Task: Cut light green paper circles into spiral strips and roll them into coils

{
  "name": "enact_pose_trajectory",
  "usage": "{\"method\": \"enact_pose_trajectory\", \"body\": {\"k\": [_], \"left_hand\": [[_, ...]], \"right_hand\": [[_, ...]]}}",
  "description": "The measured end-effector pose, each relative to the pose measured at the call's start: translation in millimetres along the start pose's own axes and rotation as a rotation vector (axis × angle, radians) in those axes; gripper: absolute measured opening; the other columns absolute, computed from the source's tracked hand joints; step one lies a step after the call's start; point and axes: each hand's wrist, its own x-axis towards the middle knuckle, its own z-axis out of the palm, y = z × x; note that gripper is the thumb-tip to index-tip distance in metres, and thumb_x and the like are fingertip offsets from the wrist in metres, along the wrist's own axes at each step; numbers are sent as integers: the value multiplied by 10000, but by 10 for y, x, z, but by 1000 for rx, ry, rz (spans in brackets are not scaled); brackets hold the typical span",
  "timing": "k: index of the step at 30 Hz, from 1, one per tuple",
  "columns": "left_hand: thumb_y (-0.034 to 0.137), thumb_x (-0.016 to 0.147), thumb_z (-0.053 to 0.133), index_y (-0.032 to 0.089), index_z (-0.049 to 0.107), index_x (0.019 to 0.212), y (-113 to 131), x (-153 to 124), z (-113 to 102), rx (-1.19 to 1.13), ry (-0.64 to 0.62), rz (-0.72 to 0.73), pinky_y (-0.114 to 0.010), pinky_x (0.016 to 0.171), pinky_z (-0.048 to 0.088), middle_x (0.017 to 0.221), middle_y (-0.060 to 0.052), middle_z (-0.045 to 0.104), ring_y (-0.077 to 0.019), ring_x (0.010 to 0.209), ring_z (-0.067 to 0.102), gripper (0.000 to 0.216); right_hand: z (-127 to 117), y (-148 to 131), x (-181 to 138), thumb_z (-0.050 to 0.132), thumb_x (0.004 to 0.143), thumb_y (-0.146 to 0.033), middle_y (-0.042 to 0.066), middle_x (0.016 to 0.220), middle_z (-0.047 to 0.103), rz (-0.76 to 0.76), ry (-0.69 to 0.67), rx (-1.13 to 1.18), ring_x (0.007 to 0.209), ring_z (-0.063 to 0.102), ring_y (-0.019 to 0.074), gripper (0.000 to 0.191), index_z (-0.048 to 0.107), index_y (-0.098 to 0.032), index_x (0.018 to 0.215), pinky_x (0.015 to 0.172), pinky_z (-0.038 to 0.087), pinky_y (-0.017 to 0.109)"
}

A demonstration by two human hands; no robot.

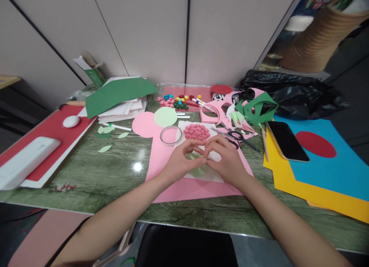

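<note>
My left hand [184, 159] and my right hand [226, 159] meet fingertip to fingertip above a white sheet [215, 175]. Both are closed in a pinch, and whatever is between the fingers is too small to make out. Just beyond them, a cluster of pink paper coils [196, 131] forms a rounded shape on the white sheet. Pale green shapes [198, 171] show on the sheet below my hands, partly hidden. Under it all lies pink paper [170, 192]. A clear ring [170, 135] rests left of the coils, and black-handled scissors [235, 135] lie to the right.
Green paper leaves [105, 148] lie at left, near a red board [20, 142] with a white box-like device [29, 161]. Coloured coils [173, 101] and paper offcuts [255, 107] are at the back. A phone [287, 141] sits on blue and yellow sheets [331, 182] at right.
</note>
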Motion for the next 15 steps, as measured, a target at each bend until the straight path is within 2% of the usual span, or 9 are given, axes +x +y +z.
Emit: {"method": "enact_pose_trajectory", "body": {"k": [7,15], "left_hand": [[219,683,770,195,594,1070,64,-2,6,-47,-11,-105,-315,778,436,829,-29,677,-183,860,625,426],[208,677,769,203,613,1041,5,10,-20,-223,3,-173,-291,708,415,763,1,649,-140,726,591,396]], "right_hand": [[12,-16,-4,621,774,-88,12,826,548,0,-2,-5,823,570,193,169,543,-217,697,734,442,348],[-40,-55,24,647,772,-89,18,858,554,24,-14,42,859,577,191,140,596,-219,762,775,466,348]]}}
